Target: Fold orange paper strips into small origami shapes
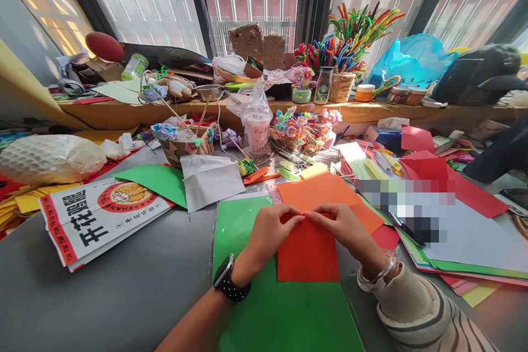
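An orange-red sheet of paper (308, 258) lies over a green sheet (264, 313) in front of me. At the top edge of the orange-red paper, my left hand (275, 231) pinches it between thumb and fingertips. My right hand (341, 226) meets it there, thumb and finger pinching the same edge, so the two hands' fingertips almost touch. A lighter orange sheet (317, 190) lies just behind the hands. Whether the pinched edge is folded is hidden by my fingers.
To the left lies a printed paper bag (111, 225), with a white sheet (212, 181) behind it. Stacked coloured paper (478, 231) sits at right with a dark-handled tool on it. Behind are a plastic cup (258, 129), a basket (187, 148) and a cluttered windowsill (165, 113).
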{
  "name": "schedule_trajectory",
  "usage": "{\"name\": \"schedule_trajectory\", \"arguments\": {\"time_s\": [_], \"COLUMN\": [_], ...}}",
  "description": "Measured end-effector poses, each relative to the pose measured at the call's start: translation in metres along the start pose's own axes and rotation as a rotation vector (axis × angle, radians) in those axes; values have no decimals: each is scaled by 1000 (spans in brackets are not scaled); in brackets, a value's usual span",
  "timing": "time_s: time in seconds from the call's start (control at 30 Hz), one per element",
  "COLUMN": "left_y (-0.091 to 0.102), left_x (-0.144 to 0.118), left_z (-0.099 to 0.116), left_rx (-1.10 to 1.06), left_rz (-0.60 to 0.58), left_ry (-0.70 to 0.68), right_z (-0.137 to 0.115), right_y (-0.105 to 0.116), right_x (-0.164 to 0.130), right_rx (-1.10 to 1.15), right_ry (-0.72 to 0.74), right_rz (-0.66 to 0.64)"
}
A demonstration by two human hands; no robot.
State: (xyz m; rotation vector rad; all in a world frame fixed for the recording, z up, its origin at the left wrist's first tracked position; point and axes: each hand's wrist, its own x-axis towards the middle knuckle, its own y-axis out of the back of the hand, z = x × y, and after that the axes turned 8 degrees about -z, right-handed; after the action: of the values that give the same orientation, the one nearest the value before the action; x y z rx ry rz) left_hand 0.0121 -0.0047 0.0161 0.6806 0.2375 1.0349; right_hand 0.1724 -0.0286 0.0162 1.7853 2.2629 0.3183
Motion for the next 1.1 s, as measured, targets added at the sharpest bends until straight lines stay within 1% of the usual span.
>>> {"name": "schedule_trajectory", "arguments": {"time_s": [0.23,0.43,0.7,0.9,1.0,1.1], "left_y": [-3,-4,-2,-3,-3,-1], "left_x": [-1,-2,0,-1,-1,-1], "left_z": [2,2,0,1,1,2], "left_rx": [3,-40,-244,-336,-409,-604], "left_rz": [49,67,63,76,63,28], "left_ry": [-13,-8,49,38,55,119], "right_z": [4,3,-3,0,1,1], "right_y": [-3,-3,-1,0,0,1], "right_x": [1,0,-2,-1,-1,-1], "right_rx": [26,68,314,420,435,457], "right_ry": [15,-1,-81,-105,-100,-88], "right_rz": [44,50,-7,-53,-37,4]}}
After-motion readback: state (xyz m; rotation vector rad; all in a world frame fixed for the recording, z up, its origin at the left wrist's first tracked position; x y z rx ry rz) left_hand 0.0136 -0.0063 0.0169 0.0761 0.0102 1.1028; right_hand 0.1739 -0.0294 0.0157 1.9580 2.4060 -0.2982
